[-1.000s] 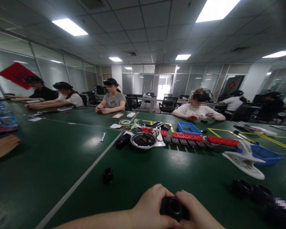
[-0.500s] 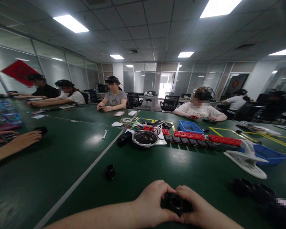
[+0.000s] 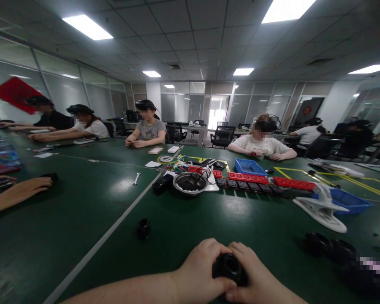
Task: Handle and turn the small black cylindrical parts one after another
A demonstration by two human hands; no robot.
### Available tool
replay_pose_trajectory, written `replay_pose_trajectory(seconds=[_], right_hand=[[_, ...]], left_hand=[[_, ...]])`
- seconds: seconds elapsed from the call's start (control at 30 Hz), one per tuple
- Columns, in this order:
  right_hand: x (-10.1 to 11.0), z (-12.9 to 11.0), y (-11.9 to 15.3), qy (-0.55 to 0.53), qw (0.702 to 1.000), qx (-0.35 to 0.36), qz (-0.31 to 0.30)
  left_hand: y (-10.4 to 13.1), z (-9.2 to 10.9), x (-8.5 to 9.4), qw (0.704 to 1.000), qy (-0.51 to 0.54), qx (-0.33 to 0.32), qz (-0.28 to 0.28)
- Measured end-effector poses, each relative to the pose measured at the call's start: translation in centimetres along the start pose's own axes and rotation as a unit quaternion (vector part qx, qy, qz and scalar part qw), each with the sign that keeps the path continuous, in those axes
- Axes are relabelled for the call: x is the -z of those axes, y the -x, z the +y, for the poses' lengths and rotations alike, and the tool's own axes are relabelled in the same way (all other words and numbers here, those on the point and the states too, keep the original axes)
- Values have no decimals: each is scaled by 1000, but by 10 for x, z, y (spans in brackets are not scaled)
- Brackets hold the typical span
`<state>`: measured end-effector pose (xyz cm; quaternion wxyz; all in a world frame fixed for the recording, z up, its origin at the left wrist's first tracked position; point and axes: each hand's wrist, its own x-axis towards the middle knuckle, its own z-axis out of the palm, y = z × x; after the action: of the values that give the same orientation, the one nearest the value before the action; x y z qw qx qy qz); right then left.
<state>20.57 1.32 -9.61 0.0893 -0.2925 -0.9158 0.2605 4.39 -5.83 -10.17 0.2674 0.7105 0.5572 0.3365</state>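
Note:
Near the front edge of the green table (image 3: 114, 249), my left hand (image 3: 204, 268) is closed around the left side of a thick black ring-shaped part (image 3: 232, 262). My right hand (image 3: 251, 268) grips the same part from the right, and the fingertips of both hands meet around it. Its round opening faces up and toward me. The lower part is hidden by my fingers and thumbs. A similar black ring (image 3: 143, 228) stands by itself farther left. At the right lie more black rings (image 3: 318, 244), close together.
A metal bowl (image 3: 190, 192) with dark contents sits mid-table beside red strips (image 3: 248, 177), black blocks and cables. Farther right are a white clip-like stand (image 3: 323, 213) and blue trays (image 3: 250, 167). A wrench (image 3: 137, 179) lies left. Co-workers sit around; one's hand (image 3: 39, 184) rests at left.
My right hand has closed in around the black ring, its fingers now touching my left hand's. The ring has tilted slightly. The view has shifted a little to the right.

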Motion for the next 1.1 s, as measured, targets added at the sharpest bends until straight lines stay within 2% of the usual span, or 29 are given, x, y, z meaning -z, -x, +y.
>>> replay_pose_trajectory(seconds=[0.1,0.17,0.23,0.33,0.4,0.47,0.53,0.7,0.77,0.9,1.03,1.1], right_hand=[[10,11,-1,-110,991,38,-71],[10,16,-2,-130,987,43,-82],[4,17,-3,-93,994,18,-50],[-11,12,-4,24,998,-37,34],[-18,5,-2,88,992,-49,77],[-19,-1,-1,110,989,-45,89],[-13,-5,1,82,994,-28,63],[11,-4,5,-66,996,3,-57],[14,0,5,-93,993,12,-74],[4,6,1,-38,999,-7,-21],[-12,3,-3,82,993,-76,37],[-15,3,-4,118,988,-84,46]], left_hand=[[-1,-2,6,998,-13,-47,-37],[-2,-1,8,997,-28,-57,-42],[-2,1,8,998,-36,-34,-32],[-3,3,3,999,-37,29,0],[-4,3,0,998,-35,55,24],[-4,2,-1,997,-30,55,34],[-3,0,0,999,-20,42,18],[-2,-6,7,999,4,-35,-27],[-2,-9,8,998,8,-54,-37],[-4,-13,3,999,7,-25,-45],[-6,-11,-3,999,-9,41,-6],[-7,-11,-4,998,-16,56,9]])
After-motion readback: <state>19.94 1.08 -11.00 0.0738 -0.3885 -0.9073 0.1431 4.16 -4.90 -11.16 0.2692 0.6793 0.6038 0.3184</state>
